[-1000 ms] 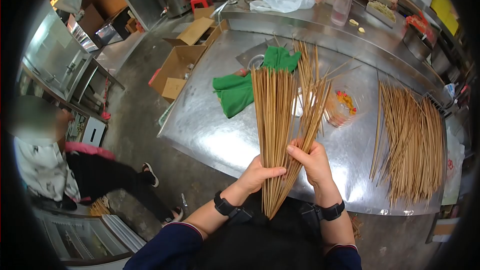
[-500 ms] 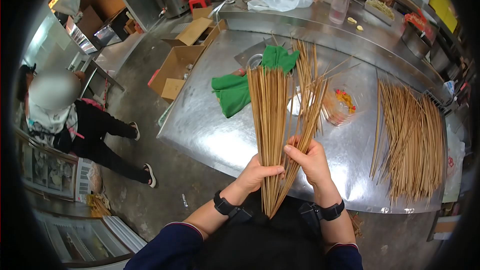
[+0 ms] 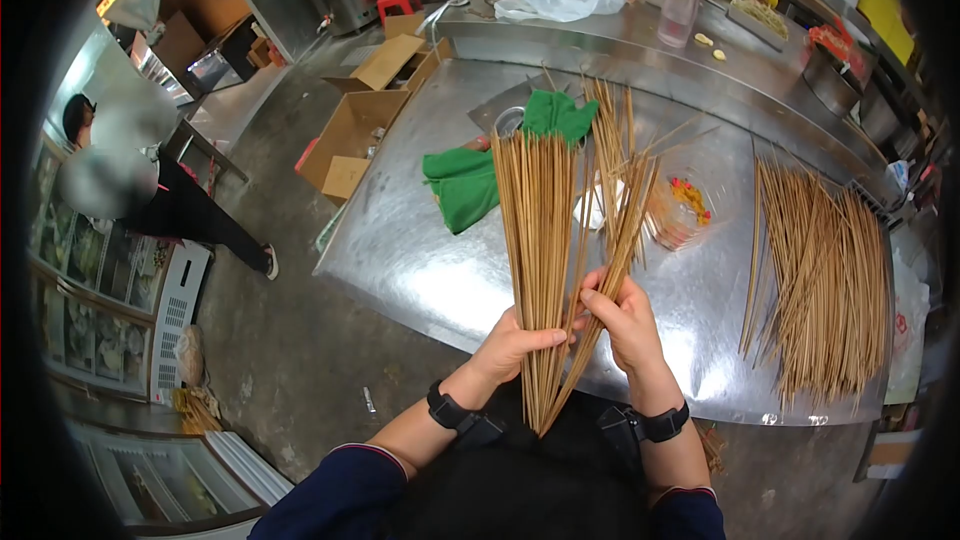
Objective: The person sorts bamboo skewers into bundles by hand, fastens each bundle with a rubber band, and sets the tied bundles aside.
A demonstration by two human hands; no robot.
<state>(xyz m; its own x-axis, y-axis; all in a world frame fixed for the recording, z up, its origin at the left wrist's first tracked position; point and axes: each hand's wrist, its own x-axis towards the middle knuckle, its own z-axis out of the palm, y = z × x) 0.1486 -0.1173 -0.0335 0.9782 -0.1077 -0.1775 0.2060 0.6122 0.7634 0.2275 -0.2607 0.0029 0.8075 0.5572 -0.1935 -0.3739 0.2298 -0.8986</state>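
Note:
My left hand [image 3: 513,348] is wrapped round a thick bundle of bamboo skewers [image 3: 539,230], held upright with its lower ends close to my apron. In my right hand [image 3: 622,317] is a smaller bunch of skewers [image 3: 629,223], pinched between thumb and fingers and leaning to the right. The two bunches meet at the bottom and spread apart toward the top. Behind them on the steel table [image 3: 420,270] lie a green cloth [image 3: 465,183] and more loose skewers [image 3: 615,120]. The fingertips behind the bundles are partly hidden.
A large heap of skewers [image 3: 825,280] covers the table's right side. A clear plastic tub [image 3: 690,205] holds something red and yellow. Open cardboard boxes [image 3: 355,130] stand left of the table. People [image 3: 190,200] are by the glass-fronted fridge [image 3: 90,250].
My right hand has shifted slightly up and right with its bunch. At the left, the person by the fridge has moved back, and a second blurred head shows. My left hand keeps its hold.

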